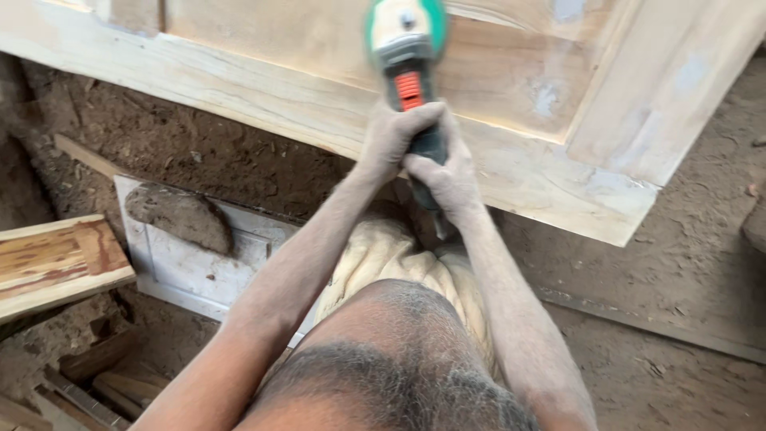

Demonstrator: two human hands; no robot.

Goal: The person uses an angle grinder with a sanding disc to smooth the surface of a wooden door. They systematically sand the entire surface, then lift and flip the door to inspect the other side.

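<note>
I clench my left hand [391,137] and right hand [448,177] around the grinder [408,60] over the wooden door [511,172], judging that flat, light, even contact avoids gouging its panel.

Floor [686,319] of packed brown dirt, strewn with sawdust and chips, right of and below the fingers. Left of the fingers a white panelled board [191,271] lies flat on the ground, a dusty grey lump [179,217] resting on its upper edge. Far left, a reddish-grained plank [56,263]; below it, dark wood offcuts [104,375] in a heap. Light soft, diffuse, warm
</note>
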